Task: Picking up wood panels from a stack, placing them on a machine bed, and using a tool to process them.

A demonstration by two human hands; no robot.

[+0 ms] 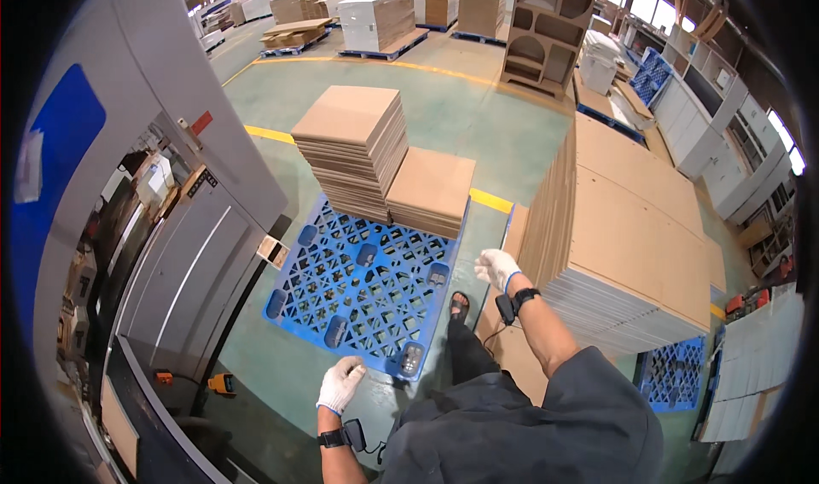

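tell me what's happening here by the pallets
A person in white gloves stands between a blue plastic lattice pallet holding two stacks of brown cardboard sheets and a tall stack of large cardboard sheets. The right hand reaches toward the tall stack's edge; the left hand hangs empty over the green floor.

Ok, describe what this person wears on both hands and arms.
Both the left hand and right hand wear white knit gloves with blue cuffs. Each wrist carries a black strap with a small black box, a thin cable trailing from it. The forearms are bare; a dark grey short sleeve shows on the right arm.
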